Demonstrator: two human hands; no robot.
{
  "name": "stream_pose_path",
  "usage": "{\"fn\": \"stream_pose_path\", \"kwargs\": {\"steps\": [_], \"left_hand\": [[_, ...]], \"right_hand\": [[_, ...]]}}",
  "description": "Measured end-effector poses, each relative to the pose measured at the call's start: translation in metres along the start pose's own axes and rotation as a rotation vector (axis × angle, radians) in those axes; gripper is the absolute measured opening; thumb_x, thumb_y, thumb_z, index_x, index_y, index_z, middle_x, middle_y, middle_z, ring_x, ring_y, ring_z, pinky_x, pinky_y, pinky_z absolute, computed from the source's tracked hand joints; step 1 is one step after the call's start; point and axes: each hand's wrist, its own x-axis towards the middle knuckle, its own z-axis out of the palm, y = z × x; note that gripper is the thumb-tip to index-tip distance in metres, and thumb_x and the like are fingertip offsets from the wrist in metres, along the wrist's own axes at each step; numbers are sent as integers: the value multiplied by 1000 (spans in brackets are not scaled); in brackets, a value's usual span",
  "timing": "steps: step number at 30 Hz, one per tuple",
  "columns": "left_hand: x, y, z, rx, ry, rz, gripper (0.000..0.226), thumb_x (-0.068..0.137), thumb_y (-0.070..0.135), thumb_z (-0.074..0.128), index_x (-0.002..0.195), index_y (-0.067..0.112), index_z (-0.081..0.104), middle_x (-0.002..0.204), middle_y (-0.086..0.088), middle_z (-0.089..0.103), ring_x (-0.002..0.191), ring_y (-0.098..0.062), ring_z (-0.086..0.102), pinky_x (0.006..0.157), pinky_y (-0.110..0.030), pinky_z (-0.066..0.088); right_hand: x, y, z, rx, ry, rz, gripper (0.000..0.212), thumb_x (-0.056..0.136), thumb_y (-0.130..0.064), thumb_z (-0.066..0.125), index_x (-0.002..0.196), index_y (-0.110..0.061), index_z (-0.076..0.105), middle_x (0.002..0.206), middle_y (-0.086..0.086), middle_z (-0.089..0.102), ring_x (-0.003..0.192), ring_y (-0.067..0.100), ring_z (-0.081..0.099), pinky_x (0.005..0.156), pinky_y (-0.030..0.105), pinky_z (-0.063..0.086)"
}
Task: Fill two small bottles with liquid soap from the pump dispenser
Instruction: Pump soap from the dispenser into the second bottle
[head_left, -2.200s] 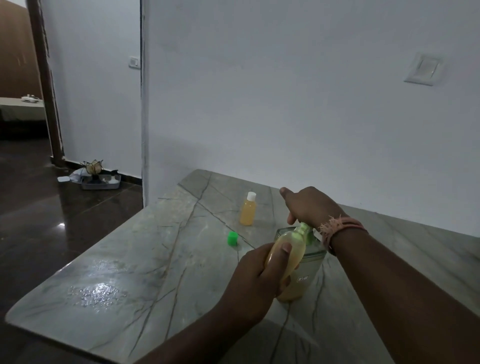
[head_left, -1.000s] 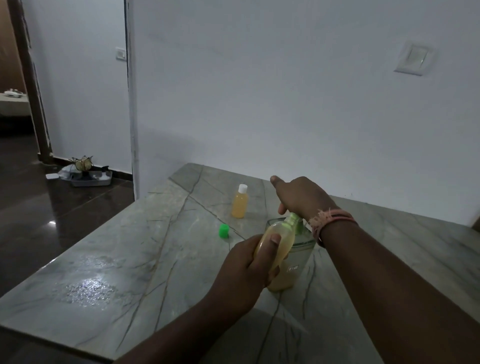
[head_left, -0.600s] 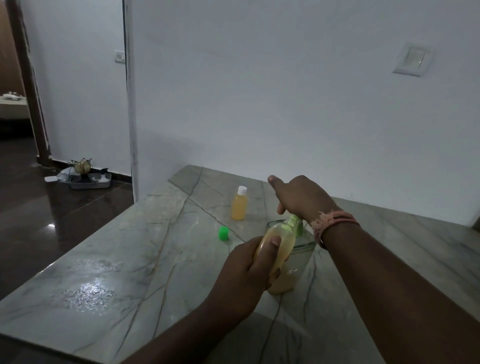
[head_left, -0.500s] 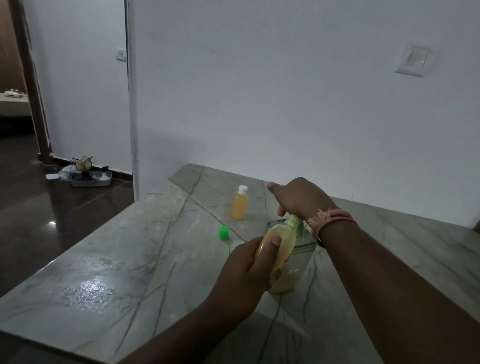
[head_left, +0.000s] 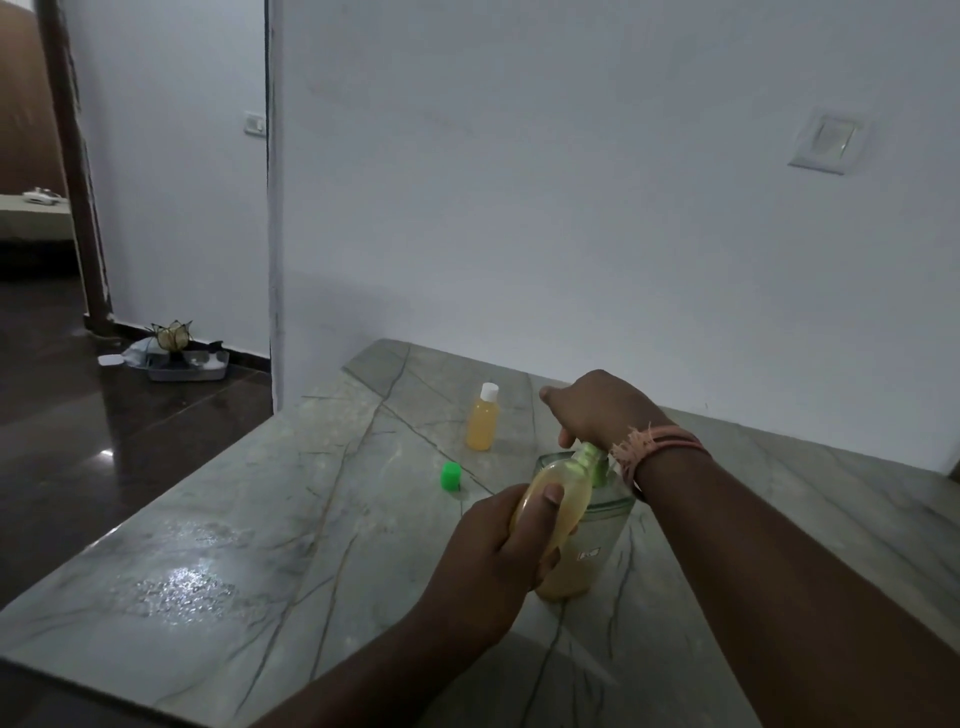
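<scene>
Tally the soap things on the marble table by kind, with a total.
Small yellow-filled plastic bottles: 2
Clear pump dispenser: 1
Loose green cap: 1
Total: 4

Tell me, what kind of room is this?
Probably a room in a home: a marble-patterned stone table against a white wall with a switch plate, and a doorway to another room with dark polished floor.
</scene>
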Motion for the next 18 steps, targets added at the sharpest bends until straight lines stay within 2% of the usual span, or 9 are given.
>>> {"fn": "stream_pose_path", "kwargs": {"steps": [3,7,10,15,18], "left_hand": [[-1,2,-1,8,7,9,45,101,49,41,97,15,69,62,4,61,49,-1,53,48,-13,38],[-2,2,-1,7,-2,10,43,102,48,41,98,16,69,65,2,61,51,-2,53,48,-15,39],[2,-1,-1,19,-6,-8,43,103,47,41,103,15,70,65,5,62,52,-2,56,48,-13,39],[1,-1,-1,21,-4,-8,44,103,46,40,104,13,69,64,6,62,51,-1,55,48,-13,39],[0,1,-1,20,-6,-7,43,102,47,40,101,16,69,64,4,62,50,-1,54,49,-15,39]], "right_hand": [[-2,-5,-5,-1,-16,2,56,96,-51,43,84,-7,74,64,1,63,64,17,57,66,30,41],[-3,-4,-11,9,35,-24,64,97,-54,41,73,-7,77,51,-3,60,55,15,57,55,26,36],[0,2,-4,84,51,23,61,96,-54,42,78,-6,76,63,0,64,65,17,59,59,28,37],[4,2,4,30,46,63,63,90,-61,41,99,-8,74,99,10,72,89,28,65,78,34,48],[0,-1,-1,16,21,39,64,91,-62,41,99,-7,74,92,10,70,83,26,63,73,33,44]]}}
